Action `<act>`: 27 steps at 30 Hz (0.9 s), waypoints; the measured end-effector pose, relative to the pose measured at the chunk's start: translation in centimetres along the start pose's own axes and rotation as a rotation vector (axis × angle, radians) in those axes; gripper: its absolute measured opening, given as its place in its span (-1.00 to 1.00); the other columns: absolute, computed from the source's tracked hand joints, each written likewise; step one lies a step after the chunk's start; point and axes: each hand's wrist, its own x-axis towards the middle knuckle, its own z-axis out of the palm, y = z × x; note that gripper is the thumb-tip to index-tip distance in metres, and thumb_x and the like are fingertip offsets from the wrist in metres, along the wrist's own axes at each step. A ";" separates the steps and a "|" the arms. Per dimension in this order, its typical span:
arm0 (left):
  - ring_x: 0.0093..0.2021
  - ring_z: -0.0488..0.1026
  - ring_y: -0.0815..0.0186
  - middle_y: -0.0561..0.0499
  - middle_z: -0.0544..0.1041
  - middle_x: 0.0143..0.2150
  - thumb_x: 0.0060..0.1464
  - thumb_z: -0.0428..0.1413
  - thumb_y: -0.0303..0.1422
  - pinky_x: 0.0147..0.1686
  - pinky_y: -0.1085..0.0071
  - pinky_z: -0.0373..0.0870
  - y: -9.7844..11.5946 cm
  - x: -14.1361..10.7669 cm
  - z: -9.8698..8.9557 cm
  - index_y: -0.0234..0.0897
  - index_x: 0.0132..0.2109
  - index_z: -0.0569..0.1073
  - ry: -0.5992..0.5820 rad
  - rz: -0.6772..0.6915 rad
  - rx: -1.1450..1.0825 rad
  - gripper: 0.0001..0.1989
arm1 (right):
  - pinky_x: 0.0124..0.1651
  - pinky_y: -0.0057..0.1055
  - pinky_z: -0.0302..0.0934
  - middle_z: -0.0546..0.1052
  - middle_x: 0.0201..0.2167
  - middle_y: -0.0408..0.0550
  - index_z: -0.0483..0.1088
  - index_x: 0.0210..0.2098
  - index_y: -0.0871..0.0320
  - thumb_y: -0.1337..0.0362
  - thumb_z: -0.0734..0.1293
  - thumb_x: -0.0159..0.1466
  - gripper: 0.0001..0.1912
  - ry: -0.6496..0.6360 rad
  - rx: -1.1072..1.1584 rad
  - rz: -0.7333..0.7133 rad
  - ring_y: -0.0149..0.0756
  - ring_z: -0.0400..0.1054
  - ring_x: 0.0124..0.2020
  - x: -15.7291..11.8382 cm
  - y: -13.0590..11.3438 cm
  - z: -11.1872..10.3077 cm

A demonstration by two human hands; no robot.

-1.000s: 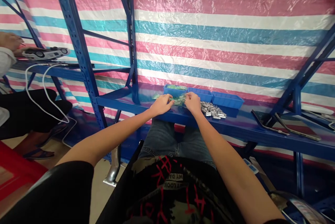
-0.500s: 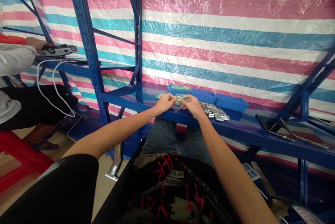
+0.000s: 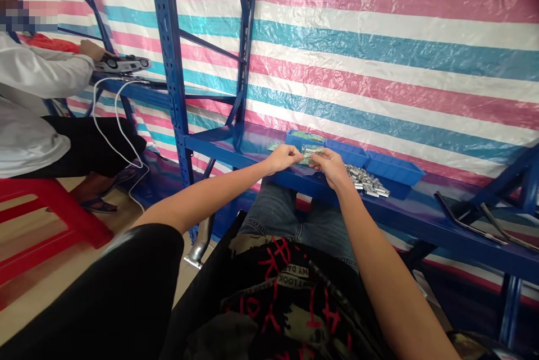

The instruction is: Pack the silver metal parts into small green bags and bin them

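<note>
Blue shelf [image 3: 252,153]: carries three blue trays [image 3: 351,153] and a pile of metal clips [image 3: 367,181].
Left hand [image 3: 285,158]: fingers pinched on a small green packet [image 3: 312,153].
Right hand [image 3: 332,166]: pinching the same packet, just above the shelf edge.

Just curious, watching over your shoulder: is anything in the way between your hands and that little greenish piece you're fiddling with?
Nothing visible. The left hand and right hand both already pinch the small greenish piece, above the blue metal shelf.

Bins [image 3: 349,153] behind, metal pile [image 3: 367,181] right.
</note>
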 end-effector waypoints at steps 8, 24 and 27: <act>-0.47 0.28 0.44 0.08 0.37 -0.49 0.02 0.09 -0.28 -0.46 0.50 0.16 -1.0 0.3 -0.1 -0.35 -0.41 0.38 -0.032 0.043 0.075 -0.81 | -0.38 -0.43 0.11 0.48 -0.44 -0.08 0.35 -0.31 0.20 0.12 0.41 -0.12 -0.58 -0.035 -0.062 -0.003 -0.33 0.36 -0.40 -0.4 -0.6 0.2; -0.51 0.28 0.39 0.05 0.38 -0.53 -0.06 0.04 -0.36 -0.47 0.46 0.17 0.5 0.0 0.5 -0.33 -0.45 0.39 -0.038 -0.053 0.096 -0.88 | -0.33 -0.42 0.12 0.46 -0.44 -0.13 0.28 -0.36 0.18 0.11 0.42 -0.08 -0.62 -0.085 -0.150 -0.074 -0.35 0.32 -0.39 -0.4 0.4 0.1; -0.50 0.27 0.39 0.05 0.37 -0.52 -0.08 0.04 -0.39 -0.48 0.45 0.14 0.6 0.0 0.5 -0.31 -0.47 0.37 -0.022 -0.053 0.107 -0.91 | -0.34 -0.42 0.12 0.44 -0.46 -0.15 0.27 -0.37 0.17 0.13 0.40 -0.05 -0.66 -0.088 -0.169 -0.088 -0.35 0.32 -0.40 -0.4 0.5 0.1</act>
